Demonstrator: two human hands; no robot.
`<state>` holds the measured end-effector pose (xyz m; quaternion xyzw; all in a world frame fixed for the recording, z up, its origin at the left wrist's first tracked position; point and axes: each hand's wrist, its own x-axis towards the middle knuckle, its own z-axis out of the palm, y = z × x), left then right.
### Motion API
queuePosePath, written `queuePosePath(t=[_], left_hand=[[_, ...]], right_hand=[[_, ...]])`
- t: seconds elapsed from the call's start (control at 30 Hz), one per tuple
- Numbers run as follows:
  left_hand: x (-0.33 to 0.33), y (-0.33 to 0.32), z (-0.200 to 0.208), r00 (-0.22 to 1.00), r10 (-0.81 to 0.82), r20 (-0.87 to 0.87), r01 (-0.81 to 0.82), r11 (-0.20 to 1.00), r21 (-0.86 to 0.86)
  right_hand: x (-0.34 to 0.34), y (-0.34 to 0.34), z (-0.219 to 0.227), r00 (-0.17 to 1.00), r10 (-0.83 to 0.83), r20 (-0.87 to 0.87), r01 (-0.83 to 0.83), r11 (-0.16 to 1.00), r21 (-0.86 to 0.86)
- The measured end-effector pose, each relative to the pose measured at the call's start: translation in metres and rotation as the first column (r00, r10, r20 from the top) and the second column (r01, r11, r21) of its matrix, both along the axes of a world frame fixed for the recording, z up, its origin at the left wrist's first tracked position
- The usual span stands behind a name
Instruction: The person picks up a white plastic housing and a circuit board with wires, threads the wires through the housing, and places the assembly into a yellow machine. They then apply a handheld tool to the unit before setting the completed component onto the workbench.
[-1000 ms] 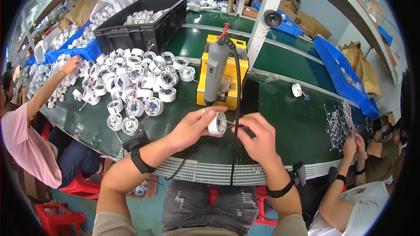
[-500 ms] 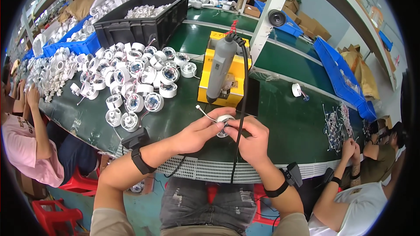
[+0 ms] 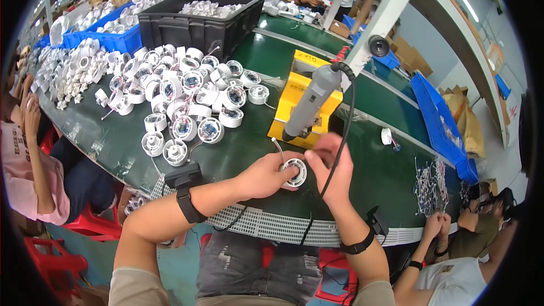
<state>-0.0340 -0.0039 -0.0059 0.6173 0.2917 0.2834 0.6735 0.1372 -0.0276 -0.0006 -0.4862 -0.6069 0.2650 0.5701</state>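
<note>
My left hand (image 3: 265, 177) grips a small round white plastic housing (image 3: 294, 171) over the green table's near edge, its open face turned up. My right hand (image 3: 330, 165) meets it from the right, fingertips on the housing's rim and on thin wires that stick out at its upper left. A grey electric screwdriver (image 3: 314, 102) hangs on a black cable just above my hands, tip down, in front of a yellow fixture block (image 3: 296, 97). Neither hand touches the screwdriver.
Several white round housings (image 3: 187, 99) lie piled left of the yellow block, with a black crate (image 3: 195, 20) and blue bins (image 3: 102, 37) behind. A blue tray (image 3: 439, 122) sits at the right. Other people sit at the left edge, lower right and across the belt.
My hands have shifted slightly right with the housing and turned it so its open face points up. The view has tilted, bringing the pile of housings closer.
</note>
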Motion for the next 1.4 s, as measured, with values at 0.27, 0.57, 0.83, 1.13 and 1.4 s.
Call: queuePosePath(t=[0.27, 0.57, 0.83, 1.13, 1.4], left_hand=[[0.004, 0.011, -0.018, 0.981, 0.101, 0.166, -0.046, 0.95, -0.31], [0.003, 0.018, -0.02, 0.99, 0.13, 0.057, -0.095, 0.907, -0.411], [0.003, 0.018, -0.019, 0.99, 0.139, 0.023, -0.117, 0.904, -0.411], [0.005, 0.018, -0.02, 0.985, 0.17, 0.044, -0.135, 0.895, -0.426], [0.003, 0.02, -0.018, 0.982, 0.189, 0.026, -0.161, 0.892, -0.422]], right_hand=[[-0.03, 0.065, 0.011, 0.998, -0.023, 0.064, 0.004, 0.961, 0.276], [-0.042, 0.094, 0.054, 0.936, -0.039, -0.35, 0.177, 0.911, 0.372], [-0.043, 0.098, 0.048, 0.938, -0.043, -0.345, 0.176, 0.914, 0.364], [-0.044, 0.091, 0.047, 0.947, -0.057, -0.317, 0.173, 0.921, 0.35], [-0.055, 0.037, 0.036, 0.894, 0.054, -0.444, 0.078, 0.959, 0.273]])
